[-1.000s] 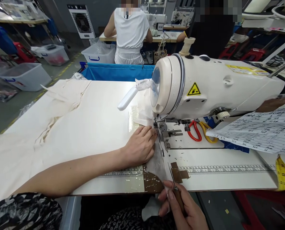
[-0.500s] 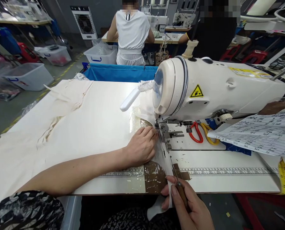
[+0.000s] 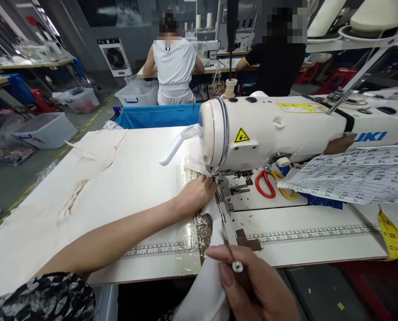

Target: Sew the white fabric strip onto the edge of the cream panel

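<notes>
Right hand (image 3: 254, 281) clamped on an awl (image 3: 238, 266), white fabric (image 3: 203, 292) running left of it! Ahead, the left hand (image 3: 195, 195) curls over that fabric beside the sewing machine (image 3: 259, 133)'s presser foot (image 3: 213, 172), grip unclear. One stretch's already there; plenty seems left, nearer, off the tabletop (image 3: 145, 165).

My white worktable (image 3: 145, 178), cream fabric (image 3: 101, 156) spread along its left, sewing machine (image 3: 259, 127), white cloth (image 3: 218, 234) draping over my near edge, red-and-yellow-handled scissors (image 3: 271, 185), printed ruler scale (image 3: 305, 234).

On the flat white bench (image 3: 145, 178), cream fabric (image 3: 51, 196) lies left of the left hand (image 3: 196, 194), a rounded off-white sewing machine (image 3: 268, 125) to its right.
</notes>
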A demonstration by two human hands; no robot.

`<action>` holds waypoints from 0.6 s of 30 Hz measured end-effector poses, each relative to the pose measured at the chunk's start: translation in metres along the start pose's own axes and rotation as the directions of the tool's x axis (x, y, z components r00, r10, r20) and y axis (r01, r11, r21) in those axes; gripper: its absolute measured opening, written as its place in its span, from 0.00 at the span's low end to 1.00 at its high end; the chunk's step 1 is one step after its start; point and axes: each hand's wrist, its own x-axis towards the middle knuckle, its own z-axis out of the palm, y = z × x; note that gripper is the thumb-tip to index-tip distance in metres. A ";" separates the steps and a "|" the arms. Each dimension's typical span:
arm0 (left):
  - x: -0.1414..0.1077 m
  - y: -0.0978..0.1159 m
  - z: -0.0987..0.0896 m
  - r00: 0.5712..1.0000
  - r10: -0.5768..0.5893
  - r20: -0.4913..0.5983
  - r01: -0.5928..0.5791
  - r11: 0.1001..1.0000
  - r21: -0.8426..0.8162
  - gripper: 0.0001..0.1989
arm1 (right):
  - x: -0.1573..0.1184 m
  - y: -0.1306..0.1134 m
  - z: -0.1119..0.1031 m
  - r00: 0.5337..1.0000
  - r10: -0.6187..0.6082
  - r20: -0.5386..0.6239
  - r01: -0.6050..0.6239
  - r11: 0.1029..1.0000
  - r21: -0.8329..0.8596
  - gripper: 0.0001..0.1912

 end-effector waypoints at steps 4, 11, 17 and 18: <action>-0.004 -0.012 0.011 0.988 -0.052 -0.143 0.029 0.987 -0.160 0.10 | -0.009 0.017 0.014 0.998 -0.052 0.041 0.052 0.999 0.002 0.14; -0.007 -0.031 0.015 0.975 -0.131 -0.180 0.009 0.830 -0.558 0.06 | 0.001 0.060 0.004 0.985 0.169 -0.015 -0.166 0.939 -0.302 0.13; -0.007 -0.030 0.009 0.976 -0.164 -0.142 0.043 0.788 -0.615 0.06 | 0.021 0.080 0.022 0.991 -0.060 -0.122 -0.028 0.786 -0.617 0.19; -0.007 -0.031 0.009 0.976 -0.162 -0.145 0.039 0.786 -0.617 0.06 | 0.024 0.081 0.025 0.988 -0.084 -0.126 -0.015 0.773 -0.634 0.19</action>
